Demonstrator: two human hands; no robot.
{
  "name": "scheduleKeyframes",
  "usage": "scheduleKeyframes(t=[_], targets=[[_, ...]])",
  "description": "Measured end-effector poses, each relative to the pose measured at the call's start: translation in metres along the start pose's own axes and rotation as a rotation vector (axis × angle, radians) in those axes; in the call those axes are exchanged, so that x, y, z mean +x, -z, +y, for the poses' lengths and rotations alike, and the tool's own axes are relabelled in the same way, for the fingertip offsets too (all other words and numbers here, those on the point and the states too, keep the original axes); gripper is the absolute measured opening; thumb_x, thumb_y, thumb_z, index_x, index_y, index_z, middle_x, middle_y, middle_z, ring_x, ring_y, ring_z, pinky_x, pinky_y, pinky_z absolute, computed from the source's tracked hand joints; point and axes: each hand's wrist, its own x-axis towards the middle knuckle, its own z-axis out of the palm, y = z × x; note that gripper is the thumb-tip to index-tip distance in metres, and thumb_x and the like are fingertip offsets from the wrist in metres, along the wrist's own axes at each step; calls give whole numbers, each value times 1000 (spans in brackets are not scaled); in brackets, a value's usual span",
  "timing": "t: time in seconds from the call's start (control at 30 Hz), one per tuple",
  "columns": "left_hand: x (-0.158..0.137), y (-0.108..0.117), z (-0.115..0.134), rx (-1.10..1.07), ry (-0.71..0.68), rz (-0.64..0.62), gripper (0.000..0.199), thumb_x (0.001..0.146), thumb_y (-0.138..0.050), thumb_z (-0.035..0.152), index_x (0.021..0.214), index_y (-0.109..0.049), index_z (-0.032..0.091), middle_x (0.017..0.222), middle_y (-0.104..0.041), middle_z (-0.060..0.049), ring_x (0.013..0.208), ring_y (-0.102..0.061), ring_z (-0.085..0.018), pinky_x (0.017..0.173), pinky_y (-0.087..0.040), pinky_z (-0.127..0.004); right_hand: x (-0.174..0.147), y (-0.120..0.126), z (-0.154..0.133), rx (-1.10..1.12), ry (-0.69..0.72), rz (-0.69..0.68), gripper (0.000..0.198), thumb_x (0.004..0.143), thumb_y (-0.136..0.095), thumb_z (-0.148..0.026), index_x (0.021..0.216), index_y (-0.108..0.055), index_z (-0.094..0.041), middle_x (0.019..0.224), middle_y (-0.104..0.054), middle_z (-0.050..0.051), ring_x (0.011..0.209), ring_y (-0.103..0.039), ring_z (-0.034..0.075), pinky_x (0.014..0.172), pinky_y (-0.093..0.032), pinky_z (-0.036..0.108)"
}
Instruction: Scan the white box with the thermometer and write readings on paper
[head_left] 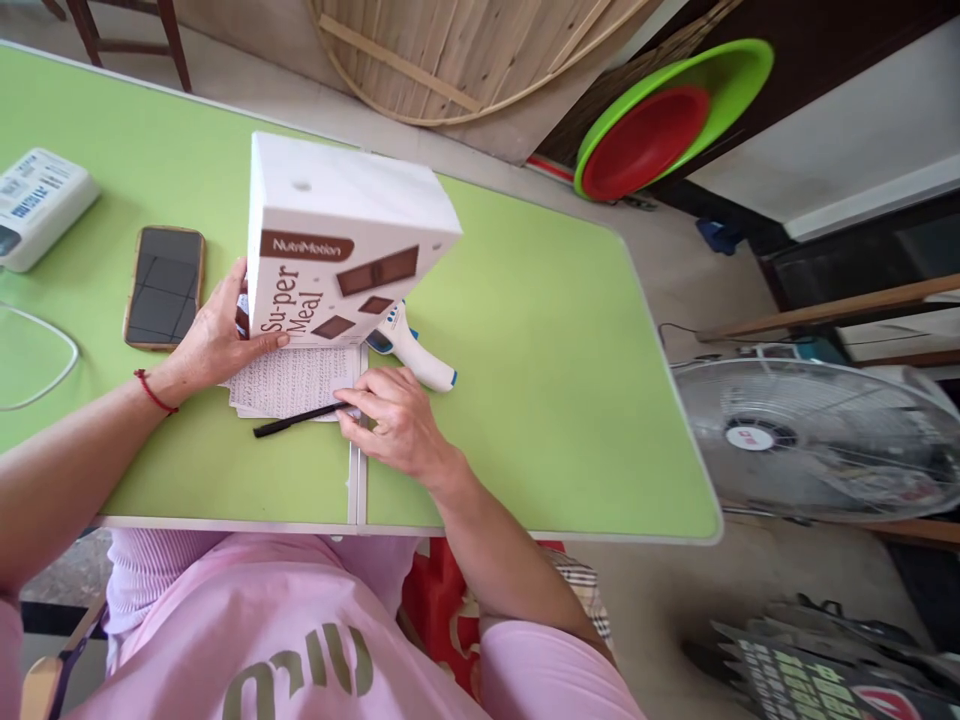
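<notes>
A white box (358, 200) with brown "NutriMotion Su-per Meal" print is tilted above the green table. My left hand (217, 335) grips its lower left edge, thumb on the printed face and the other fingers partly hidden behind it. Under the box lie sheets of paper (289, 383) covered in small writing, partly hidden by it. A black pen (296, 420) rests across their lower edge. Its right end is between the fingers of my right hand (394, 420), which are closed on it. Just behind this hand lies a white handheld device (424, 362) with blue trim.
Left on the green table (555, 400) are a phone (165, 287), a white box-shaped device (45, 205) and a white cable (64, 340). Beyond the right edge stands a large fan (757, 438). Green and red basins (649, 140) lean at the back.
</notes>
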Motion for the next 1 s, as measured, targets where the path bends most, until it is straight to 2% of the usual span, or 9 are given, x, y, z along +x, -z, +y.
scheduleKeyframes(t=[0.1,0.2,0.33,0.47,0.6,0.7,0.77,0.83,1.0], targets=[[-2,-2,-1,30,-13,18,107,78,-89,81,160,-50,25,151,-64,-19,132,-69,-44,101,-68,-56,-3,0,18,36,-99,132,12,91,-69,-21,87,-80,-25,73,-67,1,70,-61,21,73,-50,40],[-4,-4,-1,32,-26,16,107,78,-92,75,162,-48,25,157,-60,-19,140,-64,-46,106,-66,-58,-6,4,39,-151,-353,197,12,86,-68,-17,93,-77,-21,85,-71,8,81,-65,27,79,-54,46],[-3,-6,-2,29,-26,5,108,79,-90,77,161,-47,20,157,-59,-21,142,-62,-46,107,-65,-57,-5,12,49,-318,-586,7,52,81,-73,-27,131,-72,-13,117,-74,20,105,-67,36,91,-59,56],[-2,-5,0,-13,13,23,107,79,-83,87,155,-51,18,147,-65,-20,126,-71,-42,91,-70,-49,3,17,42,-261,-777,-188,56,88,-66,-33,139,-68,-11,112,-75,19,102,-70,35,90,-60,54],[-2,0,10,-167,148,16,92,83,-81,89,141,-58,21,120,-74,-15,87,-78,-30,58,-63,-34,10,21,35,22,-843,104,57,83,-67,-44,133,-67,-18,114,-75,15,101,-70,34,85,-62,52],[-1,4,19,-287,214,-14,79,88,-80,85,130,-61,21,106,-74,-12,58,-68,-19,41,-50,-29,12,21,20,401,-731,340,50,83,-67,-52,125,-65,-25,99,-71,7,86,-66,26,78,-63,47],[-1,4,23,-308,235,-18,78,86,-80,86,124,-61,21,100,-73,-10,51,-63,-16,38,-47,-28,12,19,7,696,-627,339,36,83,-69,-51,112,-65,-29,90,-67,3,80,-64,23,75,-64,43],[-1,4,23,-289,256,-33,82,83,-82,88,125,-59,20,95,-72,-9,49,-62,-16,38,-46,-29,12,14,-6,976,-573,238,33,78,-74,-47,105,-65,-29,85,-65,0,76,-64,20,71,-65,41],[-3,3,22,-196,205,-37,89,85,-76,91,136,-59,20,95,-74,-9,60,-67,-21,46,-50,-29,13,3,-19,1268,-663,84,36,74,-85,-45,99,-66,-26,77,-62,-4,63,-57,14,58,-60,34]])
